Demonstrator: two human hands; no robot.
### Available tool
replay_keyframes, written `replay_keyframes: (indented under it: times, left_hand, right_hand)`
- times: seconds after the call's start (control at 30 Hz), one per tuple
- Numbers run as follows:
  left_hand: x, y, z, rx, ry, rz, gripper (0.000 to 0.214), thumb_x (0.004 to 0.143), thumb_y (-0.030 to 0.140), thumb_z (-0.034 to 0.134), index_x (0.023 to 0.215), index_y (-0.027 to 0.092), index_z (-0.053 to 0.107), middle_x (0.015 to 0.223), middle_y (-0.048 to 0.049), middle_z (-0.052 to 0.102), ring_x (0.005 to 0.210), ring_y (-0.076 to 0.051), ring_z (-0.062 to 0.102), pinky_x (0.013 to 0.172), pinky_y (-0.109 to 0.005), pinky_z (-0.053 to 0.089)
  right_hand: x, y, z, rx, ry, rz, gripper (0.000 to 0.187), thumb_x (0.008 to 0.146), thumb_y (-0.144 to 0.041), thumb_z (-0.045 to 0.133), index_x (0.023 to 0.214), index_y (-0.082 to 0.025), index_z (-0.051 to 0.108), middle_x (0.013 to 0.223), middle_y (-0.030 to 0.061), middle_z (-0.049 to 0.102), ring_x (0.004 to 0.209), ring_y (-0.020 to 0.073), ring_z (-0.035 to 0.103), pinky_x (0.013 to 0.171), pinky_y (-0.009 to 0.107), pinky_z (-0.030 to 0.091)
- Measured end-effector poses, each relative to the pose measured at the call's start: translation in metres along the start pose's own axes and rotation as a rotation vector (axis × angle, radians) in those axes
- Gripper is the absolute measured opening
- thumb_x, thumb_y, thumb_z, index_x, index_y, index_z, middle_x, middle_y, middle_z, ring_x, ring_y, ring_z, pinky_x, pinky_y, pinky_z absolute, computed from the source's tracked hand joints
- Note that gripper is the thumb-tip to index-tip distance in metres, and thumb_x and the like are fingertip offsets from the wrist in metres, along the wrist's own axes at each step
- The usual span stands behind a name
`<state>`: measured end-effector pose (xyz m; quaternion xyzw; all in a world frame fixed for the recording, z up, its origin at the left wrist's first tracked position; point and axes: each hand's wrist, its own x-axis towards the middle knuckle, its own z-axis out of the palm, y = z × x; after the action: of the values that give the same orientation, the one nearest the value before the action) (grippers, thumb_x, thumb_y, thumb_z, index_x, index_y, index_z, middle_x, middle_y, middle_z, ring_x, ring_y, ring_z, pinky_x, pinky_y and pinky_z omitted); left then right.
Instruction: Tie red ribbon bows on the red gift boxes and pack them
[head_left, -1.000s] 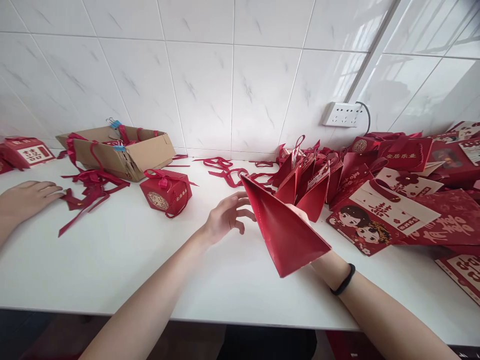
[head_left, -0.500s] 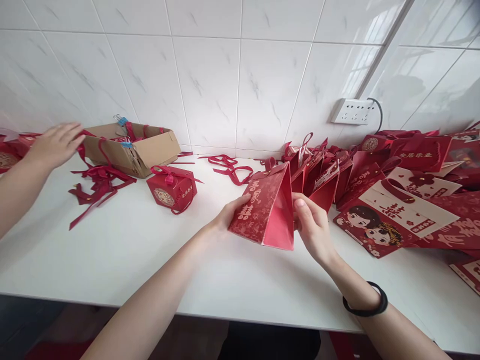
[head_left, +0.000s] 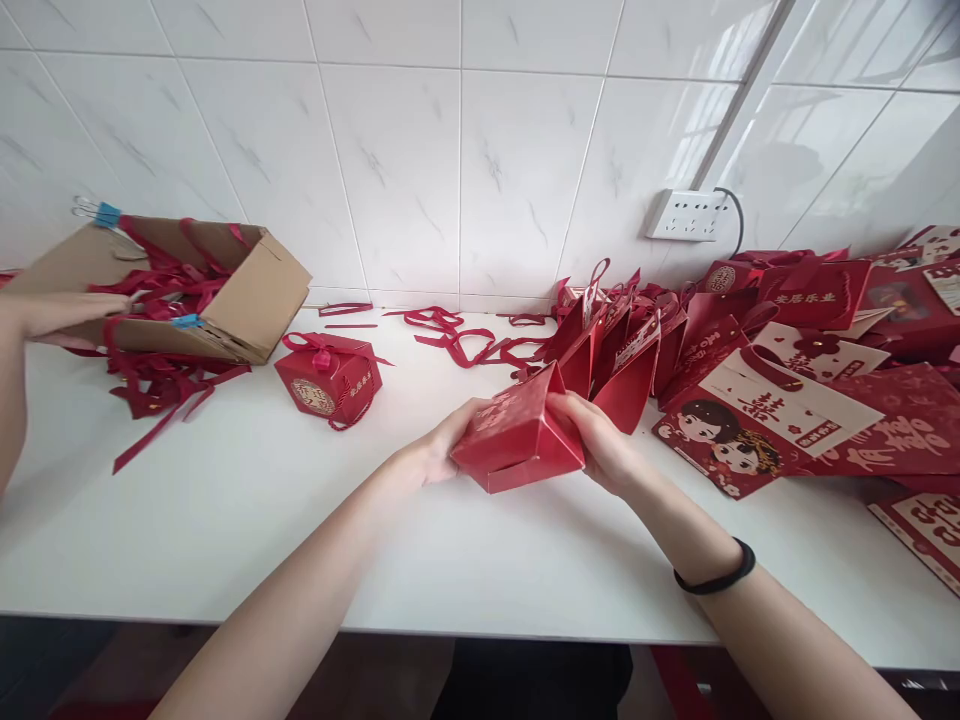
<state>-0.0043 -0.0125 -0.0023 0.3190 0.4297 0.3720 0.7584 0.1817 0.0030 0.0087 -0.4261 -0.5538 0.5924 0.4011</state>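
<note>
Both my hands grip a red paper gift box with pale lettering, held just above the white table. My left hand clasps its left side, fingers curled round the edge. My right hand clasps its right side, thumb on top; a black band sits on that wrist. The box is partly folded, its top flaps meeting in a ridge.
Another person's hand at the far left tilts a cardboard box holding red ribbons. A finished red box with a bow stands nearby. Loose ribbons lie by the wall. Red bags and flat cards crowd the right. A wall socket hangs above.
I have turned the red box from an upright, open shape to a flatter, closed one between both hands. The other person's hand has lifted and tipped the cardboard box.
</note>
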Motion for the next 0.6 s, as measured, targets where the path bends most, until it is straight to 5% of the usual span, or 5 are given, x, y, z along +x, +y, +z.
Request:
replay_keyframes:
  times: [0.1, 0.3, 0.5, 0.6]
  left_hand:
    - [-0.006, 0.003, 0.001, -0.023, -0.041, -0.021, 0.030, 0.080, 0.042, 0.051, 0.085, 0.015, 0.063, 0.067, -0.0030, 0.062, 0.056, -0.014, 0.058, 0.049, -0.023, 0.045]
    - [-0.012, 0.008, -0.006, -0.094, -0.088, 0.075, 0.051, 0.082, 0.059, 0.048, 0.104, 0.016, 0.062, 0.080, -0.0071, 0.067, 0.067, -0.019, 0.066, 0.048, -0.023, 0.052]
    - [-0.011, 0.009, -0.004, -0.130, -0.057, 0.172, 0.027, 0.079, 0.034, 0.065, 0.100, 0.017, 0.065, 0.072, -0.0018, 0.065, 0.054, -0.008, 0.061, 0.043, -0.012, 0.049]
    - [-0.010, 0.009, -0.003, -0.117, 0.004, 0.297, 0.036, 0.076, 0.021, 0.066, 0.112, 0.025, 0.061, 0.068, 0.0031, 0.061, 0.047, -0.004, 0.053, 0.039, -0.009, 0.043]
  right_hand:
    - [0.004, -0.005, -0.002, 0.286, -0.042, 0.278, 0.015, 0.080, -0.029, 0.052, 0.069, -0.018, 0.054, 0.056, -0.0002, 0.057, 0.044, 0.0108, 0.053, 0.035, 0.019, 0.047]
    - [0.006, -0.008, -0.005, 0.443, -0.119, 0.309, 0.008, 0.074, -0.016, 0.050, 0.067, -0.018, 0.054, 0.050, -0.0027, 0.049, 0.041, 0.0085, 0.050, 0.036, 0.016, 0.049]
    - [0.007, -0.003, -0.006, 0.355, -0.127, 0.179, 0.018, 0.081, -0.036, 0.054, 0.073, -0.020, 0.056, 0.055, 0.0003, 0.057, 0.047, 0.0126, 0.057, 0.039, 0.021, 0.051]
    - [0.004, -0.006, -0.005, 0.379, -0.107, 0.211, 0.041, 0.084, -0.058, 0.043, 0.093, -0.021, 0.059, 0.073, 0.0058, 0.067, 0.062, 0.0201, 0.065, 0.046, 0.034, 0.057]
